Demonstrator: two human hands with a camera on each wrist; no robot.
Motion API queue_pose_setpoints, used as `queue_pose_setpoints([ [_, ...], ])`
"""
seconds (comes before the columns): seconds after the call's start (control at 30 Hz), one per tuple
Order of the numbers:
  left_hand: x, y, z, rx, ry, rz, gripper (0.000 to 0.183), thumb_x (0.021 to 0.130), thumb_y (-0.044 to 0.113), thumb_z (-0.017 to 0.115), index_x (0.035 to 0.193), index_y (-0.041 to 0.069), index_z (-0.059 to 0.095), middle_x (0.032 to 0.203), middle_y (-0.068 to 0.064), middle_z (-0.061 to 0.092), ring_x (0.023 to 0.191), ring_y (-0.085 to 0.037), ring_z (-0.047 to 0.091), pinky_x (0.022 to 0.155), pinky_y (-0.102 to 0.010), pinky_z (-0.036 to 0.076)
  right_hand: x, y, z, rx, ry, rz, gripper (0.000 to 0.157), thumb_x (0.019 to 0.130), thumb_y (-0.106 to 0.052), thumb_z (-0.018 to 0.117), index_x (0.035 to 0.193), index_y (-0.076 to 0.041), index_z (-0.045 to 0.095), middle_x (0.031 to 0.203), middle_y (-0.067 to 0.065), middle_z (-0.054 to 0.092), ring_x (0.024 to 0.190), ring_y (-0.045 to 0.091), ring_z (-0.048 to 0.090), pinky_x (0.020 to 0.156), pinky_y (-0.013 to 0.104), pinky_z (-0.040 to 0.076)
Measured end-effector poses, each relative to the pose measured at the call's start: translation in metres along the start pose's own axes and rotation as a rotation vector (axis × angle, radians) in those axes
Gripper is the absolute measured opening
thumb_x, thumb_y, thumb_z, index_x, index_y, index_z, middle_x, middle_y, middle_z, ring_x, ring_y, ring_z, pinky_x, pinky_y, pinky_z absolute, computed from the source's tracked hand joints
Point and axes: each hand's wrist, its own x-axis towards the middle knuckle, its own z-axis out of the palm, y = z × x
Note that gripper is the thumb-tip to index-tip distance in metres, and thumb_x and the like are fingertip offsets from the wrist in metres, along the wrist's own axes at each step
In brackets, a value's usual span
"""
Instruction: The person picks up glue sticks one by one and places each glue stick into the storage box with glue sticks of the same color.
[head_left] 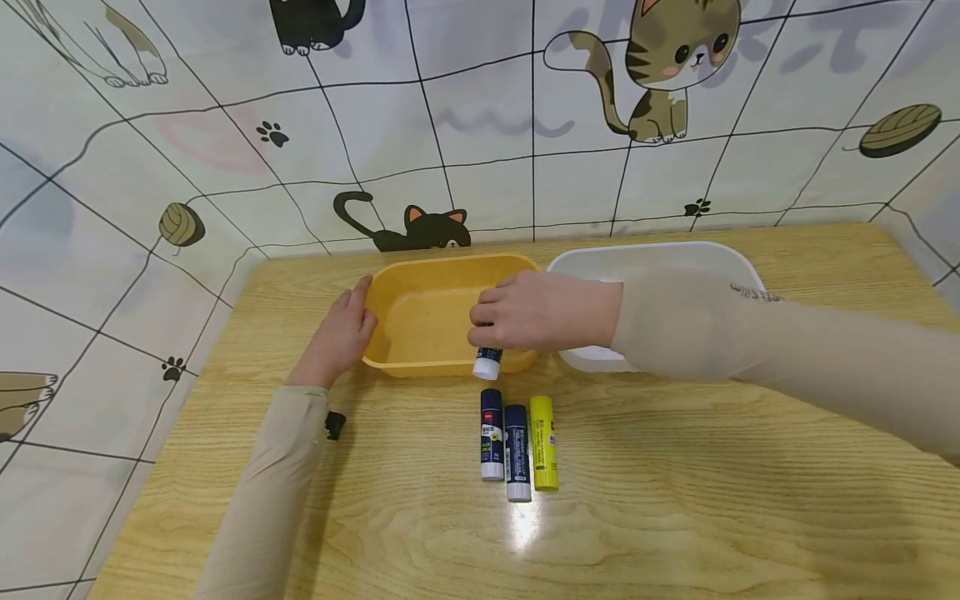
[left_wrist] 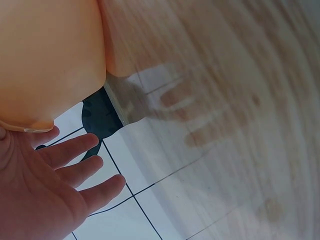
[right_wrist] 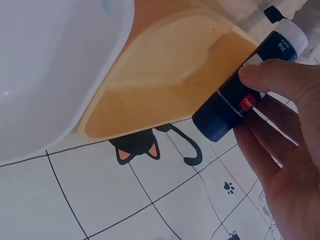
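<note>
My right hand point(head_left: 517, 312) grips a dark blue glue stick point(right_wrist: 245, 85) with a white end, over the right part of the yellow bin point(head_left: 420, 367). In the right wrist view the thumb lies on one side of the stick and the fingers on the other. My left hand point(head_left: 337, 337) touches the left rim of the bin, its fingers extended and spread below the rim in the left wrist view. On the table, in front of the bin, lie a blue glue stick point(head_left: 491, 435), another blue glue stick point(head_left: 517, 454) and a yellow glue stick point(head_left: 543, 442), side by side.
A white bin point(head_left: 652, 252) stands right of the yellow one, partly hidden by my right forearm. Both bins are near the back edge of the wooden table point(head_left: 675, 500). A sheet with cat drawings point(head_left: 480, 125) hangs behind. A small black object point(head_left: 334, 425) shows beside my left wrist.
</note>
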Motion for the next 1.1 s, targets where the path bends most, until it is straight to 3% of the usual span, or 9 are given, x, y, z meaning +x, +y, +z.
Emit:
queue_pose_setpoints([
  [0.17, 0.0, -0.001, 0.0, 0.001, 0.002, 0.006, 0.057, 0.098, 0.011, 0.033, 0.151, -0.001, 0.017, 0.145, -0.033, 0.031, 0.136, -0.046, 0.026, 0.11, -0.055, 0.021, 0.005, 0.01, -0.002, 0.02, -0.062, 0.042, 0.037, 0.08, -0.008, 0.078, 0.113, -0.01, 0.062, 0.107, 0.007, 0.063, 0.092, 0.024, 0.06, 0.077, 0.034, 0.053],
  [0.37, 0.0, -0.001, 0.0, -0.004, 0.004, 0.006, 0.057, 0.098, 0.011, 0.033, 0.151, 0.0, 0.017, 0.144, -0.032, 0.032, 0.135, -0.046, 0.028, 0.11, -0.055, 0.023, 0.014, 0.021, 0.003, 0.011, -0.091, 0.084, 0.029, 0.084, -0.002, 0.073, 0.11, -0.011, 0.065, 0.103, 0.006, 0.065, 0.088, 0.024, 0.061, 0.076, 0.034, 0.052],
  [0.53, -0.001, -0.001, 0.0, -0.002, 0.003, 0.006, 0.057, 0.098, 0.011, 0.033, 0.151, -0.001, 0.018, 0.146, -0.032, 0.031, 0.136, -0.046, 0.026, 0.11, -0.055, 0.021, 0.025, 0.024, 0.015, -0.039, -0.168, 0.073, 0.022, 0.087, -0.002, 0.069, 0.105, -0.014, 0.068, 0.097, 0.004, 0.065, 0.08, 0.021, 0.06, 0.068, 0.031, 0.051],
  [0.9, -0.002, 0.001, -0.001, -0.008, -0.006, 0.012, 0.057, 0.098, 0.011, 0.033, 0.151, 0.0, 0.017, 0.147, -0.032, 0.03, 0.137, -0.047, 0.025, 0.11, -0.055, 0.02, 0.037, 0.022, 0.037, -0.01, -0.336, 0.043, 0.011, 0.092, -0.008, 0.064, 0.099, -0.016, 0.069, 0.091, 0.002, 0.065, 0.078, 0.018, 0.058, 0.071, 0.032, 0.05],
  [1.1, -0.001, 0.001, -0.002, -0.003, -0.012, 0.009, 0.057, 0.098, 0.011, 0.033, 0.152, 0.0, 0.016, 0.148, -0.031, 0.03, 0.137, -0.047, 0.024, 0.11, -0.055, 0.02, 0.044, 0.022, 0.043, -0.002, -0.435, 0.033, 0.019, 0.081, -0.01, 0.073, 0.098, -0.015, 0.07, 0.089, 0.002, 0.066, 0.072, 0.016, 0.054, 0.073, 0.035, 0.052],
])
